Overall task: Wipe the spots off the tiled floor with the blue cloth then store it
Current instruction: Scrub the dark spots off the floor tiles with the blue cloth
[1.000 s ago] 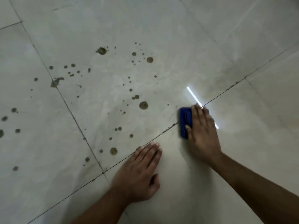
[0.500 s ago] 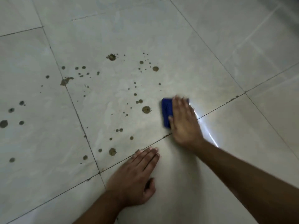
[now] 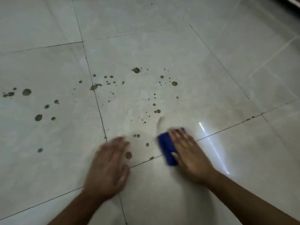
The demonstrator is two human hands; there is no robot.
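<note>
A folded blue cloth [image 3: 167, 148] lies flat on the pale tiled floor [image 3: 162, 51], half covered by my right hand [image 3: 190, 153], which presses on it with fingers spread. Its left part shows beside my fingers, across a grout line. Several brown spots [image 3: 136, 70] dot the tiles ahead and to the left; one larger spot [image 3: 128, 155] lies between my hands. My left hand [image 3: 108, 168] rests flat on the floor, blurred, holding nothing. A faint wet smear [image 3: 159, 122] runs just beyond the cloth.
Dark grout lines [image 3: 97, 101] cross the floor. More spots [image 3: 26, 92] are scattered on the left tile. A bright streak of reflected light [image 3: 212, 146] lies right of my right hand. A dark edge [image 3: 292, 0] shows at the top right corner.
My right hand slid the cloth left onto the spotted tile, over the large spot there, then back toward me. My left hand shifted left. The view tilted up, showing more floor.
</note>
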